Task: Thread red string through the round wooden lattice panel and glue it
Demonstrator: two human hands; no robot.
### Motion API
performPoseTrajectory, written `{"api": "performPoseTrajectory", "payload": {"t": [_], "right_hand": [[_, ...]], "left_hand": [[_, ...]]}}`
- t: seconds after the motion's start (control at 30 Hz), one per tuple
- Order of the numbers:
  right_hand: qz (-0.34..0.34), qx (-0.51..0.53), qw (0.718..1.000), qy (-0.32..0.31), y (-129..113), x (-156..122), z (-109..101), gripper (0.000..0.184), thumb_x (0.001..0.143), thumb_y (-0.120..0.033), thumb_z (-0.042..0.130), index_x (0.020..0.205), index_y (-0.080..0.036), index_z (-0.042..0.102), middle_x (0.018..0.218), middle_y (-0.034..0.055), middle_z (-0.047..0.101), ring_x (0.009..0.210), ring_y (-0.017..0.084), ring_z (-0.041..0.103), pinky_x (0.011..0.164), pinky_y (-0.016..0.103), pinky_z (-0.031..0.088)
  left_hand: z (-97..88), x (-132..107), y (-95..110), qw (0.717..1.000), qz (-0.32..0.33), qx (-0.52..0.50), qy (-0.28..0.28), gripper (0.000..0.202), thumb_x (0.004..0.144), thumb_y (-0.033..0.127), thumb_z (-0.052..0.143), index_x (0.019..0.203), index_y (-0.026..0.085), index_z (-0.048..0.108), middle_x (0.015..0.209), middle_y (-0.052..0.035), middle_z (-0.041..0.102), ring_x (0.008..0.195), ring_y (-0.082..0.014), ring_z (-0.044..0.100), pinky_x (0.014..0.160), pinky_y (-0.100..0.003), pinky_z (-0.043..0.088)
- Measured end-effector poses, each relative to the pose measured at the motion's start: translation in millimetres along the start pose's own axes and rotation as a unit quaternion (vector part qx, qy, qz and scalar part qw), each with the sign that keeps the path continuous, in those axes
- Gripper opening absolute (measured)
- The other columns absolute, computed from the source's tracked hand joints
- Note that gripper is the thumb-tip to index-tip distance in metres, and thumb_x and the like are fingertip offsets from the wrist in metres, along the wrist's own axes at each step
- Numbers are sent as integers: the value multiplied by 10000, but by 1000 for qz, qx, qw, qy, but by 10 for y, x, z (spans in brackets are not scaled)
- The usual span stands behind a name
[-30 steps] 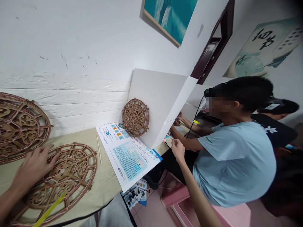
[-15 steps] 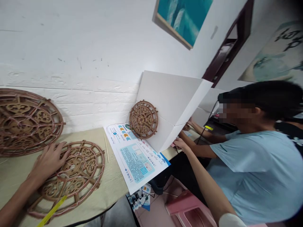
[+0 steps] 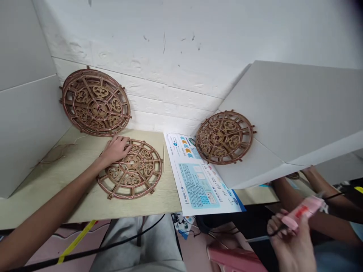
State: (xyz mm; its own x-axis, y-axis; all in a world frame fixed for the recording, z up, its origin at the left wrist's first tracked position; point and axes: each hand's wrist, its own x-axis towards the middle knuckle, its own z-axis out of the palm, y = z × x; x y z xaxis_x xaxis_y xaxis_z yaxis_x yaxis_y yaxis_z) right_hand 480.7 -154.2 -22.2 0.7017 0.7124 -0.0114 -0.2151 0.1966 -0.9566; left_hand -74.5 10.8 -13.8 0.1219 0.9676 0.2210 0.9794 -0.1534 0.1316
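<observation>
My left hand (image 3: 115, 149) lies with its fingers spread on the upper left edge of a round wooden fretwork disc (image 3: 133, 170) that is flat on the table (image 3: 85, 200). My right hand (image 3: 287, 241) is low at the right, off the table, blurred, and closed around a pink tool (image 3: 304, 207) that trails a black cord. A thin wooden stick (image 3: 163, 152) lies beside the flat disc. A printed instruction sheet (image 3: 198, 179) sits to the right of the stick.
A second disc (image 3: 95, 102) leans on the white wall, a third (image 3: 224, 136) on a white divider board (image 3: 295, 113). Another white board (image 3: 22, 113) stands at the left. Thin brown cord (image 3: 53, 153) lies near it. Another person's forearms (image 3: 314, 181) show behind the right board. A pink stool (image 3: 235, 260) stands below.
The view has swung left and down. My right hand has drawn back from the neighbour's side of the divider and now holds the pink tool. My left hand has stayed on the flat disc.
</observation>
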Motion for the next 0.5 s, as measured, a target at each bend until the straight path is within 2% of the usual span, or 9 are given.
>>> {"api": "performPoseTrajectory", "payload": {"t": [0.1, 0.17, 0.23, 0.3, 0.37, 0.43, 0.5], "right_hand": [[44, 61, 997, -12, -132, -480, 200, 681, 435, -648, 949, 750, -198, 548, 626, -60, 328, 495, 65, 290, 342, 152, 345], [35, 51, 997, -40, -168, -663, 410, 772, 356, -722, 932, 770, -200, 543, 647, -59, 346, 495, 64, 286, 329, 163, 317], [23, 18, 997, -77, -131, -747, 669, 804, 300, -733, 929, 758, -201, 538, 639, -50, 398, 490, 74, 349, 336, 183, 320], [2, -19, 992, -121, -36, -792, 972, 691, 407, -625, 960, 748, -195, 539, 632, -36, 465, 497, 85, 421, 379, 198, 372], [-35, -41, 981, -187, 77, -850, 1302, 588, 554, -562, 941, 817, -206, 553, 671, -16, 551, 546, 109, 512, 455, 225, 444], [-40, -72, 957, -280, 176, -929, 1623, 483, 713, -531, 872, 836, -213, 530, 698, 2, 600, 588, 134, 567, 508, 255, 475], [-16, -98, 929, -356, 252, -1000, 1899, 438, 800, -506, 814, 842, -215, 489, 812, 37, 673, 620, 147, 601, 522, 271, 472]], "left_hand": [[17, 0, 19, 1000, 1, 0, -2, 392, 1021, 421, 425, 1224, 140, 607, 1309, -184, 598, 1261, -363, 491, 1005, -529, 472], [30, -2, 36, 1000, 4, -2, -4, 388, 1025, 417, 424, 1233, 142, 603, 1305, -179, 599, 1264, -360, 483, 1007, -526, 468], [32, -6, 53, 1000, 3, -5, -7, 397, 1026, 416, 433, 1255, 135, 595, 1303, -177, 599, 1263, -362, 480, 1010, -531, 465], [14, -8, 70, 1000, 1, -7, 3, 427, 1021, 428, 458, 1304, 131, 578, 1352, -187, 573, 1291, -379, 456, 1022, -555, 448], [-21, -6, 85, 999, 16, -20, 46, 442, 1013, 411, 484, 1347, 132, 559, 1413, -193, 534, 1350, -387, 408, 1071, -572, 402], [-60, 1, 102, 991, 74, -66, 92, 410, 1018, 378, 475, 1329, 128, 568, 1399, -180, 545, 1370, -346, 402, 1136, -530, 353], [-76, 8, 121, 973, 158, -135, 97, 366, 1039, 376, 432, 1253, 129, 594, 1309, -145, 597, 1319, -280, 461, 1157, -443, 349]]}}
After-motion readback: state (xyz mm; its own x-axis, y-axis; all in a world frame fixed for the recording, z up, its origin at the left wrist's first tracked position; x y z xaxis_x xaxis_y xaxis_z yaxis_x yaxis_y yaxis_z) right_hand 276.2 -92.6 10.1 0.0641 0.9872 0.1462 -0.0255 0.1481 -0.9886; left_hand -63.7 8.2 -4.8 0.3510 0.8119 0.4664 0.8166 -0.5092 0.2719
